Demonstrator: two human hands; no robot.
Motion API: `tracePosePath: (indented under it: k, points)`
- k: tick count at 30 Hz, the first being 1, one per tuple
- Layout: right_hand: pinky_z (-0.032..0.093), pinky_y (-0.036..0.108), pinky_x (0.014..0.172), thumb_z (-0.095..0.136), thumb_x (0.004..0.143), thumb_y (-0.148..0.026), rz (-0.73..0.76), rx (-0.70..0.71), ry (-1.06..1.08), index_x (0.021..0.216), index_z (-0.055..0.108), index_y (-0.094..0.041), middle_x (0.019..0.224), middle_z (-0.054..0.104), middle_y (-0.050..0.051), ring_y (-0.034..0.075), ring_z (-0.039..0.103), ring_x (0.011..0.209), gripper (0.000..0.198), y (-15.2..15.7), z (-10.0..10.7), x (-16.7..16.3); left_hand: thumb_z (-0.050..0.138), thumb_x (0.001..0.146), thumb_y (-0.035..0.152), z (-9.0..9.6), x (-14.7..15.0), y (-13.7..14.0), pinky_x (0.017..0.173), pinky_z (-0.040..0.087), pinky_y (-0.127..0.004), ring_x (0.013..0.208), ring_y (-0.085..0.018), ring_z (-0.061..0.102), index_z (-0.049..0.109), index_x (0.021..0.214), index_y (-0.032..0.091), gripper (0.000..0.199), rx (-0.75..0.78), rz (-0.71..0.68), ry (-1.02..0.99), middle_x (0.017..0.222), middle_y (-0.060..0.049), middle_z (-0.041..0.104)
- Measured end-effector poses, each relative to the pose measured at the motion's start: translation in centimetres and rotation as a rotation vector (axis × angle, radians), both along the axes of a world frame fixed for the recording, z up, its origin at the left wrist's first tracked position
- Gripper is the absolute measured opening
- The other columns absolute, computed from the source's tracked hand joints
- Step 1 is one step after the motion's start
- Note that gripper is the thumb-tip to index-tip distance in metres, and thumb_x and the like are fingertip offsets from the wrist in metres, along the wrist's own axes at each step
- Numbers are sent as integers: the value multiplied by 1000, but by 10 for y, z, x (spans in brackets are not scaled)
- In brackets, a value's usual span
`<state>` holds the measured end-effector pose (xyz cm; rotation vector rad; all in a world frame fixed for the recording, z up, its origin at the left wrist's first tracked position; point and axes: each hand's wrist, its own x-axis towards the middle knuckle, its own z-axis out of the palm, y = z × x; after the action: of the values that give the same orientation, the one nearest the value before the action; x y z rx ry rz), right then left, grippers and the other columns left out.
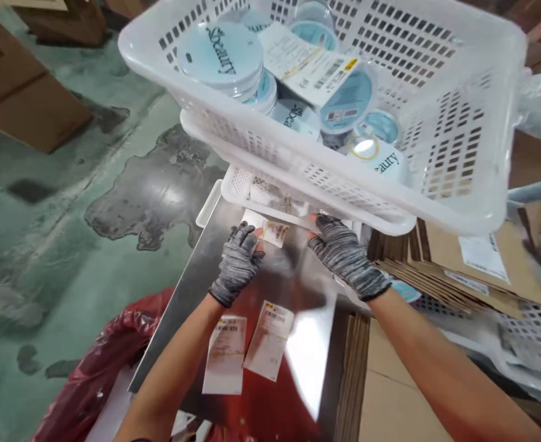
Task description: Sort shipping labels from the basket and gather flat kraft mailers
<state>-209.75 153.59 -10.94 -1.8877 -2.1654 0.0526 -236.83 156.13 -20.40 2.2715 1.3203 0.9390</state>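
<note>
My left hand (pixel 240 263), in a grey knit glove with bare fingertips, is closed on a small white label slip (pixel 276 233) with printed barcode and a yellowish band. My right hand (pixel 346 256), gloved the same way, has its fingertips pinched at the rim of a small white basket (pixel 277 212), with the rim between thumb and finger. That basket sits low, partly hidden under a larger white basket (pixel 463 209). Two bundles of white labels, a left one (pixel 224 359) and a right one (pixel 270 341), lie on the shiny metal table (pixel 187 319) below my hands.
Round blue-lidded tubs (pixel 221 55) and a banded label stack (pixel 307 64) fill part of the large basket. Flattened cardboard (pixel 463 264) is stacked at right, with more cardboard (pixel 399 387) below. A red plastic bag (pixel 90 374) hangs left, and a carton (pixel 26 86) stands on the floor.
</note>
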Motion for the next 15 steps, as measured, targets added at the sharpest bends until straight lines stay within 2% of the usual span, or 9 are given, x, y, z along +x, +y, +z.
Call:
tracePosePath:
  k: [3, 7, 9, 11, 15]
  points:
    - [69, 53, 111, 63, 101, -23, -42, -78, -55, 141, 81, -6, 133, 85, 21, 37, 84, 120, 47, 1, -13, -4, 58, 109, 30, -16, -34, 4, 127, 58, -57, 138, -35, 76, 81, 132, 14, 36, -25, 205, 19, 136, -21, 80]
    - [68, 51, 107, 63, 101, -23, -73, -27, -120, 140, 81, -7, 133, 85, 21, 36, 82, 119, 46, -7, -22, -8, 57, 103, 34, -26, -60, 11, 123, 57, -68, 136, -47, 72, 76, 139, -3, 55, -154, 458, 168, 138, -34, 76]
    - [67, 51, 108, 62, 100, -23, -67, 19, -140, 137, 81, -8, 133, 85, 21, 36, 81, 119, 44, -10, -27, -8, 54, 105, 36, -27, -60, 12, 118, 60, -68, 132, -49, 74, 71, 148, -7, 63, -251, 504, 271, 143, -37, 74]
    - [66, 53, 110, 61, 100, -23, -82, 66, -138, 136, 81, -10, 133, 84, 20, 36, 80, 121, 43, -12, -32, -9, 52, 108, 37, -24, -55, 12, 111, 63, -66, 127, -48, 77, 67, 155, -5, 66, -326, 515, 339, 145, -35, 74]
    - [65, 54, 108, 56, 104, -25, -103, 168, -121, 131, 81, -10, 126, 85, 21, 37, 80, 116, 39, -15, -38, -11, 55, 107, 38, -17, -47, 12, 105, 66, -64, 123, -49, 79, 68, 157, -3, 66, -365, 548, 355, 147, -34, 74]
